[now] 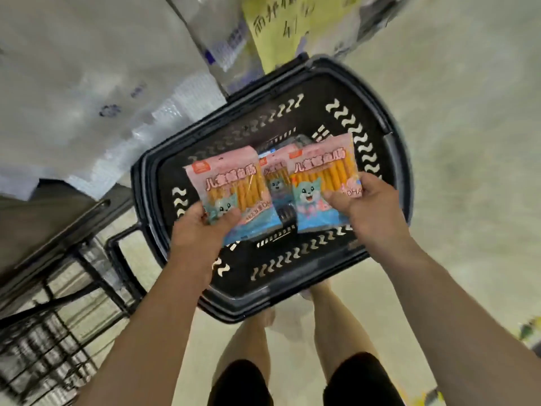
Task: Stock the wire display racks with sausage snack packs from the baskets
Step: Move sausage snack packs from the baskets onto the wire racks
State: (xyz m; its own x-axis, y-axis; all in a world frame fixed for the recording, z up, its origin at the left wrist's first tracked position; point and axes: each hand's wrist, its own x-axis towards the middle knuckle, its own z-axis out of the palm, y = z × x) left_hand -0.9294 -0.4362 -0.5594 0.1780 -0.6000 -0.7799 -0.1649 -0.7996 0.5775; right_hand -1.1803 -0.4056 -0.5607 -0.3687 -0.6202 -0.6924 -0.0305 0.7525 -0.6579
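Note:
A black plastic basket (377, 118) stands on the floor in front of my feet. My left hand (202, 227) pinches the lower corner of a pink and blue sausage snack pack (234, 180) above the basket. My right hand (366, 203) grips a second such pack (322, 177) by its lower right side. Between the two, another pack (276, 183) lies lower in the basket, partly hidden. The view is blurred by motion.
A black wire display rack (58, 288) stands at the lower left, its shelves showing as dark grids. White plastic sacks (87, 83) pile up at the upper left. A yellow handwritten sign (292, 27) hangs beyond the basket. Pale floor (468, 112) spreads to the right.

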